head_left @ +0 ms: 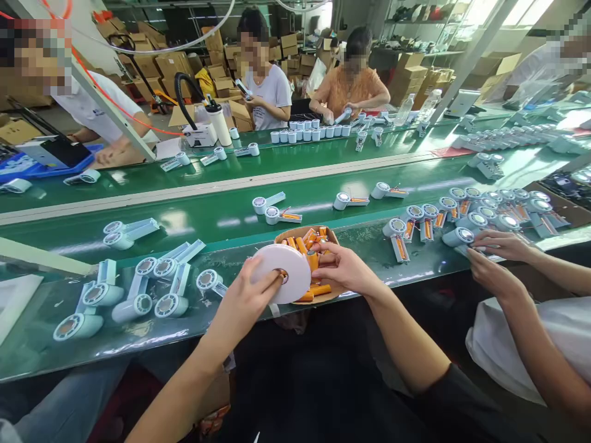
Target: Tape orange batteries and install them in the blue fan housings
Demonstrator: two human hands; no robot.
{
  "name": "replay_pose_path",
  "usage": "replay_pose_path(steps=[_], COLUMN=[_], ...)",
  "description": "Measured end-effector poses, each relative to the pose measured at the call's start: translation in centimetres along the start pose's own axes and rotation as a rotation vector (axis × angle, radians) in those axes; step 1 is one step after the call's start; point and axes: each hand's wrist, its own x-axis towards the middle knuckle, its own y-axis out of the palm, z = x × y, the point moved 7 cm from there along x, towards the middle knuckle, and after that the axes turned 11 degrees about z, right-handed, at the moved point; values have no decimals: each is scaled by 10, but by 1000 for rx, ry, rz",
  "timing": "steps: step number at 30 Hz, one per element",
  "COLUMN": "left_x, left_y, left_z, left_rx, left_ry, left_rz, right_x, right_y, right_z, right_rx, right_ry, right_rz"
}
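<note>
My left hand (242, 295) grips a white roll of tape (293, 261), its fingers bent over the face and reaching the hub. At the roll's right edge, my right hand (348, 269) pinches an orange cylindrical battery (313, 261) between thumb and fingers. Both hands are over a small cardboard box (336, 296) of loose orange batteries (321, 289), and the roll hides part of it. Left of my left hand lies a pale blue handheld fan body (209, 280) with a round head.
More fan bodies (172, 304) lie on the bench to the left. On the right, several fan bodies with orange batteries (398, 240) stand in rows beside a co-worker's hands (501, 258). Beyond runs a green conveyor belt (207, 212) carrying fan bodies. Other people work across it.
</note>
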Motion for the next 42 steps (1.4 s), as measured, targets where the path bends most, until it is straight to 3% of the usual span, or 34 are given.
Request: replay_pose_path(steps=[2,6,9,11,14,16,18,20,21,22,24,26,29,33,37,39,42], left_x=[3,10,12,10,12,22,48,88,110,131,171,201,221,218,176,148,119], left_y=[0,21,44,52,57,60,68,82,92,101,115,130,154,171,182,186,190], left_z=[-3,-24,-51,-72,-82,-60,-17,35,66,98,142,168,192,219,240,244,243], left_rx=[-10,-95,-200,-282,-452,-576,-685,-736,-706,-633,-516,-441,-392,-376,-389,-410,-455], left_ry=[-41,-198,-260,-219,-32,59,74,-20,-157,-343,-548,-651,-712,-645,-556,-534,-505], left_rz=[-17,-9,24,50,153,253,373,500,550,559,528,532,641,766,836,846,846], right_x=[-2,-17,-20,-19,-37,-54,-63,-67,-69,-71,-74,-74,-78,-96,-99,-80,-21], right_y=[0,-3,-12,-43,-122,-158,-166,-150,-138,-125,-104,-94,-99,-122,-129,-122,-100], right_z=[-15,-58,-74,-61,-19,3,7,-8,-19,-30,-46,-52,-47,-40,-34,-24,1], right_rx=[128,401,496,529,611,576,510,472,469,475,504,531,502,438,343,277,175], right_ry=[-6,-135,-162,-257,-656,-831,-784,-628,-557,-500,-428,-389,-356,-359,-319,-290,-295], right_rz=[-80,-435,-491,-566,-877,-961,-890,-792,-765,-752,-745,-736,-721,-773,-737,-649,-480])
